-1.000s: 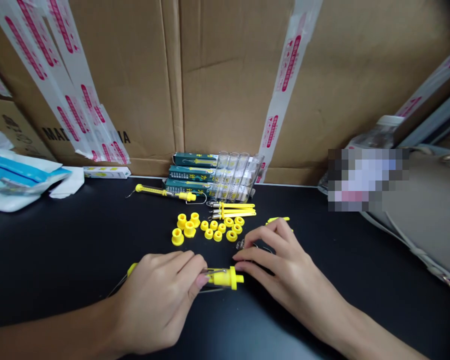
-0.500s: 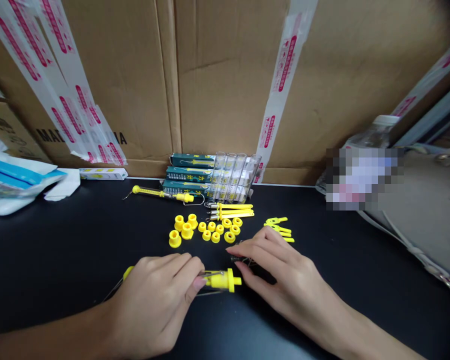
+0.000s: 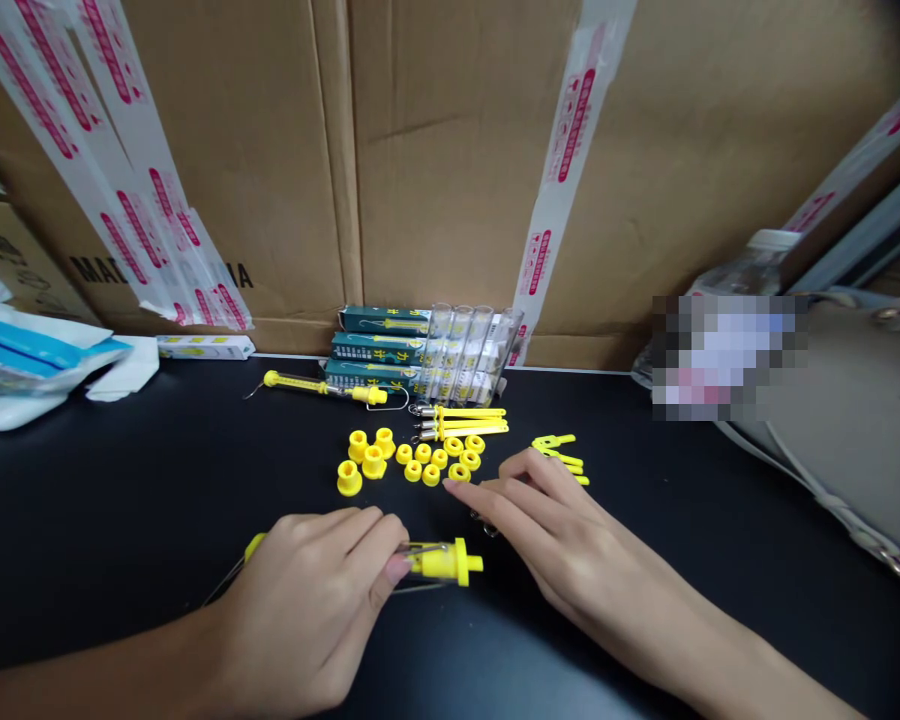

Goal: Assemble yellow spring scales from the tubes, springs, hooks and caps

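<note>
From the head view, the left hand (image 3: 311, 605) lies on the black worktop (image 3: 120, 500), its fingers (image 3: 390, 560) clenched around a clear tube with a yellow cap (image 3: 442, 562); the cap end sticks out to the right of the fingers. The right hand (image 3: 562, 545) rests flat just right of that cap, fingers released and stretched out, a fingertip beside the cluster of small yellow rings (image 3: 439, 457) behind the cap. Farther behind the rings stand green boxes (image 3: 375, 347) against a cardboard carton (image 3: 450, 150). Yellow clips (image 3: 559, 452) lie right of the rings.
</note>
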A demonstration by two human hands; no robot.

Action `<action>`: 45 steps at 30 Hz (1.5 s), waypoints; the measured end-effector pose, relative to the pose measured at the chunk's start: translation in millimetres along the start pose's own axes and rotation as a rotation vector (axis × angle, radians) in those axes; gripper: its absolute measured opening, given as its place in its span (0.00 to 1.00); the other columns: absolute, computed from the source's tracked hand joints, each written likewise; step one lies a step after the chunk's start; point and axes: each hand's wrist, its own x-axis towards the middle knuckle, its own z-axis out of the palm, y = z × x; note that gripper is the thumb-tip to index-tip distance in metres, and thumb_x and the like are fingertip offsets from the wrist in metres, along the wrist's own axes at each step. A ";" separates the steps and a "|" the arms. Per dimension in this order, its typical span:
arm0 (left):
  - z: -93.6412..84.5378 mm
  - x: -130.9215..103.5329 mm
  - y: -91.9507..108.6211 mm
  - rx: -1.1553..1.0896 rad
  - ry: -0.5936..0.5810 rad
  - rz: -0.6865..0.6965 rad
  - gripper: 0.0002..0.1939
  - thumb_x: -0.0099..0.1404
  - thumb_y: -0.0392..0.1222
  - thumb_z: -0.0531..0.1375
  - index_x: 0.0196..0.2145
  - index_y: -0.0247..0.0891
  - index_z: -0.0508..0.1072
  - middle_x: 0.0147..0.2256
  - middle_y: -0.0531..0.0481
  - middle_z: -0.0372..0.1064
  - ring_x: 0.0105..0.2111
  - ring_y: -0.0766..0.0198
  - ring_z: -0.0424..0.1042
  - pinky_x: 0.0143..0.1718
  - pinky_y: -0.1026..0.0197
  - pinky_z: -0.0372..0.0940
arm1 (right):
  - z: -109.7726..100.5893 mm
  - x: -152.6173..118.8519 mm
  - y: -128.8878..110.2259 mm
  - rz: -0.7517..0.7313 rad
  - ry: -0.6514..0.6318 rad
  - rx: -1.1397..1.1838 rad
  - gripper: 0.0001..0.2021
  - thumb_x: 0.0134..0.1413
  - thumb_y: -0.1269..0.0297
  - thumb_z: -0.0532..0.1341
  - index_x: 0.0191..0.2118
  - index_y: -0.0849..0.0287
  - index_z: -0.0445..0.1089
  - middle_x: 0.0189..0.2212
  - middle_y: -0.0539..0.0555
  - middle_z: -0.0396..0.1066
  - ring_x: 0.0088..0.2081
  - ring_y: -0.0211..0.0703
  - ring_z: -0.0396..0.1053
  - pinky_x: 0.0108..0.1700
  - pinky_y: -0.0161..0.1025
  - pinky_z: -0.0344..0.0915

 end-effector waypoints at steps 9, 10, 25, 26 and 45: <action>6.4 -3.0 -1.8 -0.002 0.015 -0.017 0.16 0.75 0.36 0.41 0.36 0.39 0.66 0.28 0.51 0.67 0.25 0.60 0.69 0.27 0.59 0.60 | 0.7 -1.6 0.7 0.037 0.008 0.001 0.23 0.65 0.77 0.56 0.64 0.60 0.60 0.51 0.58 0.73 0.47 0.55 0.63 0.49 0.56 0.67; 6.6 -3.0 -1.9 0.001 0.019 -0.019 0.16 0.75 0.36 0.41 0.36 0.39 0.66 0.28 0.51 0.67 0.25 0.60 0.69 0.27 0.59 0.60 | -0.3 -1.1 -0.2 0.046 0.038 0.021 0.22 0.66 0.76 0.56 0.63 0.60 0.62 0.51 0.58 0.73 0.46 0.54 0.64 0.49 0.55 0.66; 6.4 -2.8 -1.6 0.032 0.027 0.000 0.17 0.76 0.37 0.39 0.38 0.40 0.64 0.29 0.51 0.66 0.27 0.58 0.69 0.28 0.58 0.60 | 13.4 4.5 -32.2 0.370 0.180 0.715 0.07 0.63 0.61 0.64 0.45 0.56 0.72 0.32 0.45 0.77 0.31 0.35 0.74 0.35 0.29 0.68; 6.7 -2.8 -1.8 0.030 0.025 0.002 0.17 0.76 0.37 0.39 0.38 0.40 0.64 0.29 0.51 0.66 0.26 0.59 0.69 0.27 0.58 0.60 | 13.2 4.5 -32.7 0.368 0.187 0.714 0.07 0.63 0.62 0.64 0.44 0.56 0.73 0.32 0.45 0.77 0.31 0.35 0.74 0.35 0.29 0.67; 3.3 4.8 -0.1 0.159 0.191 -0.001 0.15 0.78 0.38 0.43 0.52 0.39 0.67 0.41 0.48 0.75 0.40 0.57 0.76 0.41 0.54 0.69 | 20.2 5.3 -33.2 0.407 0.449 0.649 0.12 0.59 0.68 0.67 0.48 0.50 0.69 0.40 0.46 0.77 0.38 0.35 0.77 0.42 0.28 0.72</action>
